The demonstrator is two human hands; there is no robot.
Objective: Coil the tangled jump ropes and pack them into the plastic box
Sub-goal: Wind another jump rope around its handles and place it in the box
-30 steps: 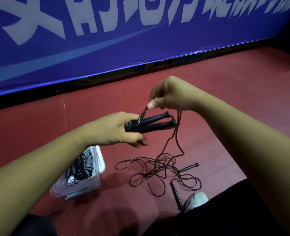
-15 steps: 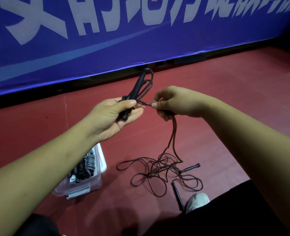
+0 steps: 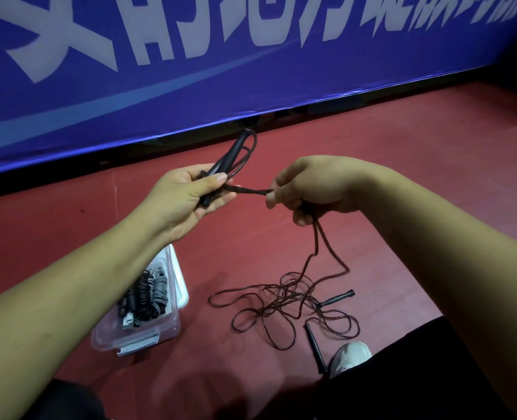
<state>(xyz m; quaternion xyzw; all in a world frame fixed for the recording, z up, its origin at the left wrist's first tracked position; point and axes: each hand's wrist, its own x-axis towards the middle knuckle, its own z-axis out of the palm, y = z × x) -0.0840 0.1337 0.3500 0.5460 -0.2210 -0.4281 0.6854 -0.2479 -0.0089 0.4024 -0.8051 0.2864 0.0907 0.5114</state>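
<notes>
Black handles (image 3: 231,157) w/ thin dark cord (image 3: 251,190) (rest tangled on floor (image 3: 402,147)).

A: Left side?
B: Reaching in from near left, bare-armed, palm-up. Left hand (image 3: 187,195) curled round black handles (image 3: 226,160), thumb pressed on top.
A: And right?
B: Entering from near right, bare-armed, wrist bent down. Right hand (image 3: 308,189) pinching the cord (image 3: 251,190) between thumb and forefinger, remaining fingers curled under. Close together, not touching.

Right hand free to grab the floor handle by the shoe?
Probably not yet: right hand pinches the rope stretched to the left hand. The handle itself lies uncovered.
</notes>
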